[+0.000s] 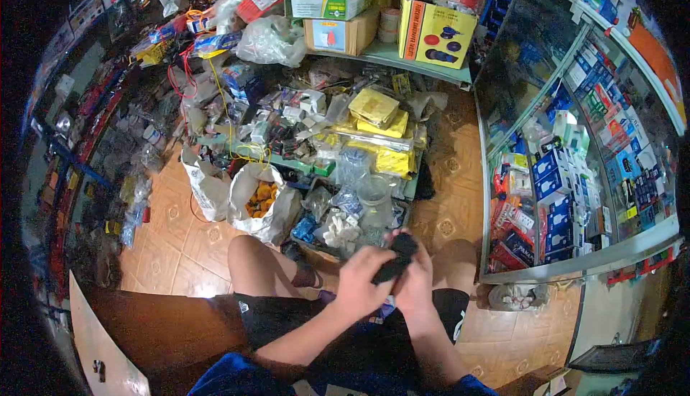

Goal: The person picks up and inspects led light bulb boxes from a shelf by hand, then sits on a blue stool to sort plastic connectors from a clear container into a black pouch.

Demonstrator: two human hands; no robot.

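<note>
A small dark black object (397,258) is held between my two hands, above my lap. Its kind cannot be made out; the surface looks dull and plain. My left hand (361,281) closes on it from the left, its fingers curled over the lower part. On the other side, my right hand (415,281) wraps round it with the thumb side up. Just beyond the hands, a low tray (316,249) holds white pieces (341,229), blue plastic packets (305,229) and a clear plastic container (374,193).
A white sack (277,218) with orange pieces (261,200) stands left of the tray. Behind lies a heap of small parts and yellow packages (394,161). A glass display case (575,275) stands at right, a brown wooden surface (169,331) at left.
</note>
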